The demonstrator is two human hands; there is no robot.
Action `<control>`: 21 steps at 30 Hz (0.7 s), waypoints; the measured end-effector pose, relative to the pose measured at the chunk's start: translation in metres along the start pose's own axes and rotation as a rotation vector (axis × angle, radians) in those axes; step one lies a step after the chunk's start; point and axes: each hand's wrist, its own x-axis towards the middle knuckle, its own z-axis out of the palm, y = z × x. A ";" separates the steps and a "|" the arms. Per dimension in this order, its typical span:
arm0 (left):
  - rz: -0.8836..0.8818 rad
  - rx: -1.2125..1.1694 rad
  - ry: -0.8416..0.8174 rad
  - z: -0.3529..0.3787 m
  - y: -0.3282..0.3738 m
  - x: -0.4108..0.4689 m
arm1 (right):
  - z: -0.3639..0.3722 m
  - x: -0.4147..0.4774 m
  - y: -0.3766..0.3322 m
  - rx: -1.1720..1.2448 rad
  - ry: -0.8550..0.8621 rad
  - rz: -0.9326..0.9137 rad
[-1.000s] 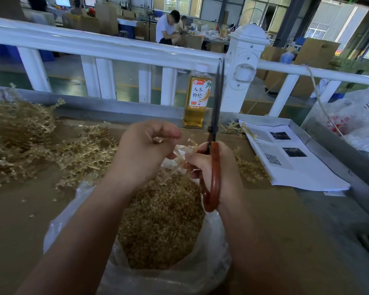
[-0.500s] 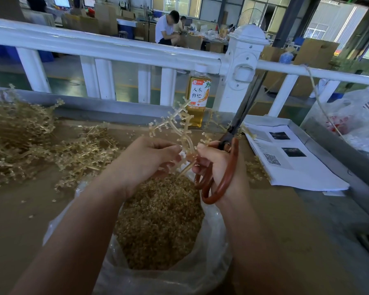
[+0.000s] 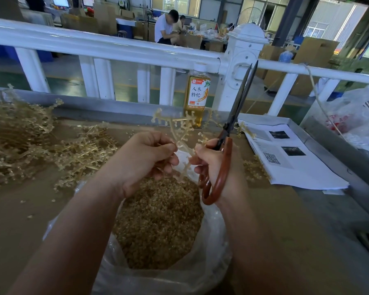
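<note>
Left hand (image 3: 145,158) pinches the stem of a branched plastic sprue (image 3: 179,133), held upright above the open bag of clipped beads (image 3: 158,222). Right hand (image 3: 213,167) also touches the sprue, fingers curled through the red-handled scissors (image 3: 226,150), blades nearly closed, pointing up.

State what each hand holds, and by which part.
Left hand pinches the pale branched plastic sprue at its stem; right hand grips brown-handled scissors by the handles.
</note>
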 end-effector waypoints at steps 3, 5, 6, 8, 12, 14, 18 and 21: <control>-0.046 -0.025 -0.062 -0.002 0.001 0.000 | -0.002 0.004 0.003 -0.088 0.064 -0.045; -0.065 -0.039 -0.110 -0.004 0.002 -0.001 | -0.002 0.006 0.004 -0.076 0.099 -0.081; -0.072 -0.042 -0.144 -0.004 0.002 -0.002 | -0.002 0.007 0.004 -0.063 0.110 -0.085; -0.081 -0.048 -0.199 -0.003 0.003 -0.004 | -0.001 0.007 0.005 -0.066 0.115 -0.079; -0.073 -0.136 -0.208 0.001 0.003 -0.004 | 0.000 0.006 0.008 -0.091 0.123 -0.099; -0.078 -0.165 -0.188 0.003 0.002 -0.002 | 0.001 0.005 0.008 -0.096 0.128 -0.111; -0.086 -0.209 -0.170 0.006 0.002 -0.001 | 0.000 0.005 0.008 -0.093 0.143 -0.117; -0.091 -0.240 -0.158 0.008 0.000 0.000 | 0.000 0.004 0.008 -0.113 0.136 -0.101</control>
